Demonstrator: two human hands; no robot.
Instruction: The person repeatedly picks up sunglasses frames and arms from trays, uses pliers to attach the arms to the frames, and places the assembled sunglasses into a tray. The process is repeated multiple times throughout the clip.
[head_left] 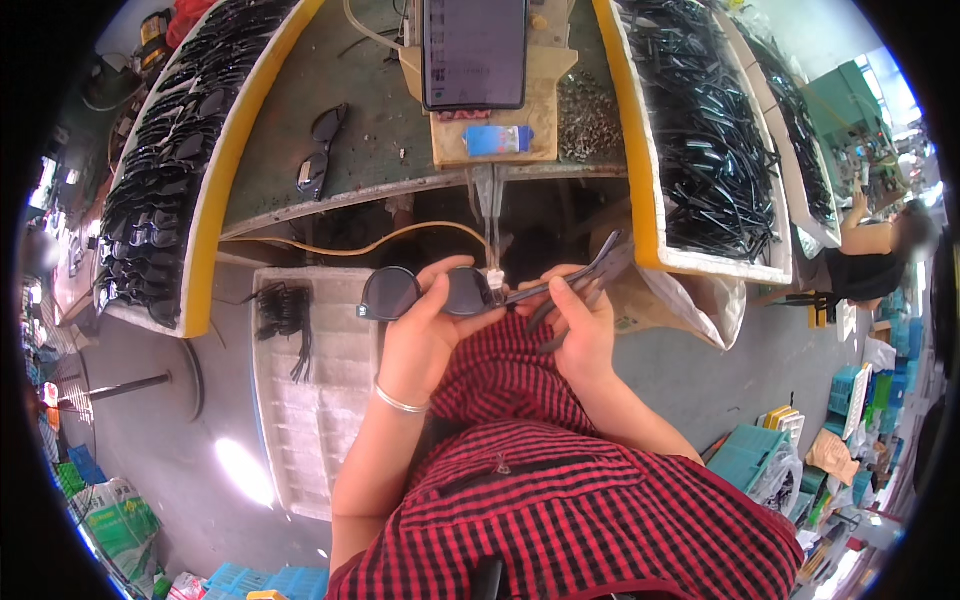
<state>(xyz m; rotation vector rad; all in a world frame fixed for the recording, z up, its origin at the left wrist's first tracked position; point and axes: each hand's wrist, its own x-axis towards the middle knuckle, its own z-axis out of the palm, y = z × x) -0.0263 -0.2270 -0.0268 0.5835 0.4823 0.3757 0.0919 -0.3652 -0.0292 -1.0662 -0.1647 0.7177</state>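
In front of my chest, my left hand (424, 320) is closed on a black sunglasses front (391, 294) with two dark round lenses. My right hand (581, 325) pinches dark temple arms (590, 268); one reaches left to the hinge side of the front, and others stick out around the fingers. Whether that temple is joined to the front cannot be made out. The meeting point lies right at the tip of a narrow metal fixture (492, 215) coming down from the bench edge. My fingers partly cover the right lens.
A yellow-edged tray (215, 190) of sunglasses fronts stands left; another (640, 150) full of temples stands right. On the bench (385, 150) lie sunglasses (322, 150), a phone (474, 55), a blue packet (498, 140) and small screws (588, 115). A white foam tray (318, 420) sits lower left.
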